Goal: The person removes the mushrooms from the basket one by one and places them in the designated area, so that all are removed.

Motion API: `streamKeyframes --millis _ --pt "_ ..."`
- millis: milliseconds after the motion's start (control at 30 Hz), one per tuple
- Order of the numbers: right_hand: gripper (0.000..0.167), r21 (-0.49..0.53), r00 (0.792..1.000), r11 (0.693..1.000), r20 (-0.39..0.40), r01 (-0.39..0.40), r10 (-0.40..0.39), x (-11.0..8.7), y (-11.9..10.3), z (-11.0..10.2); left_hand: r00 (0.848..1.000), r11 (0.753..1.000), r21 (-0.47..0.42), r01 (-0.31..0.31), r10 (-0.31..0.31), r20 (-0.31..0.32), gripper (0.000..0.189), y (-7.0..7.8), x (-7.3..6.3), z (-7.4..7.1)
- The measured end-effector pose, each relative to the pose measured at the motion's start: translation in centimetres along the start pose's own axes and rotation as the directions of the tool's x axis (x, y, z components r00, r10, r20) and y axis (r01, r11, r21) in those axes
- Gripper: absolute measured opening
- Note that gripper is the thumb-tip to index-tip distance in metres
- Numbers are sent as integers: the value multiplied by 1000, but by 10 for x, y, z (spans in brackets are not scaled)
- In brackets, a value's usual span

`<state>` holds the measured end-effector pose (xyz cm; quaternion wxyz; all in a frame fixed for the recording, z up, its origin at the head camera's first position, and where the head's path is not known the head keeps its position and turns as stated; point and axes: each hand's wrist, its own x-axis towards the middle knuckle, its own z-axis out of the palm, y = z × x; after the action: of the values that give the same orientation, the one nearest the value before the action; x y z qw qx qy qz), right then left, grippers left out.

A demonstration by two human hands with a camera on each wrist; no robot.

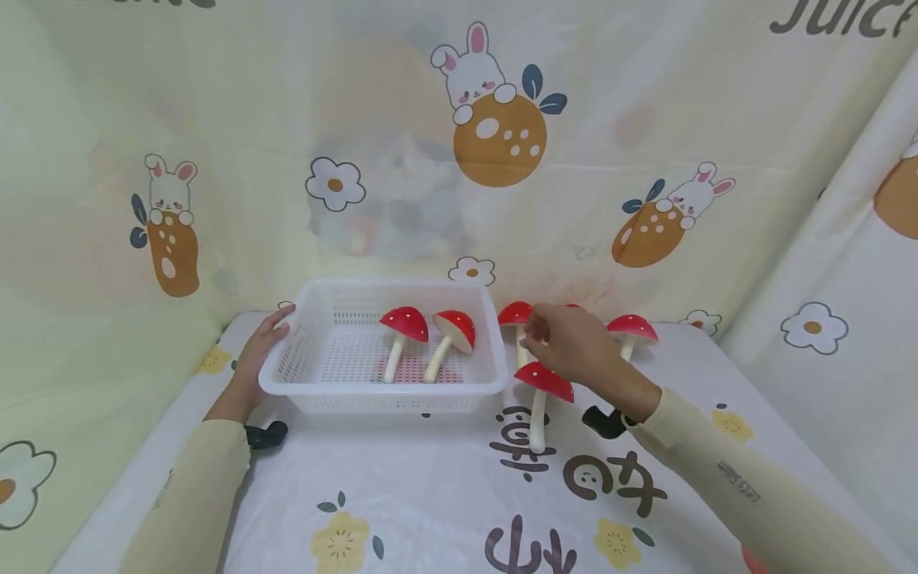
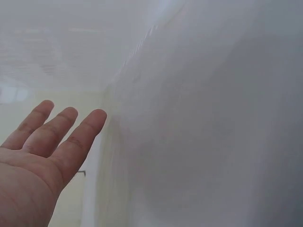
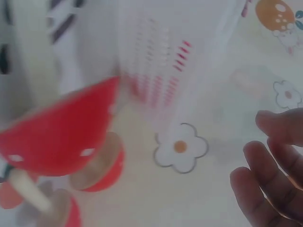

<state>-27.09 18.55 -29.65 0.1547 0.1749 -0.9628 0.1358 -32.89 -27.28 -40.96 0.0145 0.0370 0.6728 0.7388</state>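
Note:
A white plastic basket (image 1: 380, 389) with slotted walls stands on the table, and two toy mushrooms with red, white-dotted caps lie inside: one left (image 1: 406, 323), one right (image 1: 455, 328). At the basket's left side rests my left hand (image 1: 253, 363); its fingers (image 2: 78, 142) look straight in the left wrist view. My right hand (image 1: 574, 343) hovers over loose mushrooms right of the basket, its fingers (image 3: 265, 165) loosely bent with nothing between them. Nearest it are a front mushroom (image 1: 543, 383) and one behind (image 1: 515, 313). Another mushroom (image 1: 633, 328) lies farther right.
A patterned white cloth (image 1: 402, 486) covers the table. Behind it hangs a cream curtain (image 1: 387, 96) with rabbit and flower prints, close to the basket's back. One more red cap (image 1: 572, 305) peeks out behind my right hand, mostly hidden.

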Motion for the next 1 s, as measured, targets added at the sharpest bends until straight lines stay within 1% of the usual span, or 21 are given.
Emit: streamKeyframes --millis 100,233,400,533,633,700,767,833,900,933,967,1000 --pt "28 21 1000 1000 9 -18 17 13 -10 -2 1000 1000 -4 -5 5 5 54 -1 1 0" --pt "26 35 1000 999 18 -20 20 31 -19 0 1000 1000 13 -11 11 3 53 -3 2 -1" --pt "25 31 998 999 56 -26 24 55 -29 5 1000 999 33 -12 12 -3 53 -3 3 -3" --pt "23 26 994 999 99 -43 40 75 -35 9 1000 1000 19 -7 7 0 53 -4 3 -4" --pt "22 63 990 996 130 -59 50 91 -40 14 1000 1000 24 -1 1 -5 52 -4 1 -5" --pt "21 118 987 992 157 -40 21 103 -43 19 1000 1000 9 2 -2 -4 52 -4 1 -6" --pt "20 218 980 976 199 -20 -24 115 -47 25 1000 1000 -5 6 -6 -6 51 -3 0 -7" --pt "19 340 973 940 213 10 -87 127 -50 31 1000 1000 -20 4 -4 -8 51 -2 0 -6" --pt "19 460 972 888 197 24 -129 138 -52 38 1000 1000 -27 2 -2 -6 51 -1 -1 -5" --pt "19 510 975 860 180 23 -134 142 -52 42 1000 1000 -28 3 -3 -4 51 0 0 -4" --pt "19 547 978 836 158 28 -135 146 -53 48 1000 1000 -27 3 -3 -3 51 1 0 -3" --pt "20 566 982 824 139 29 -130 149 -53 54 1000 1000 -28 3 -3 1 51 1 0 -2"
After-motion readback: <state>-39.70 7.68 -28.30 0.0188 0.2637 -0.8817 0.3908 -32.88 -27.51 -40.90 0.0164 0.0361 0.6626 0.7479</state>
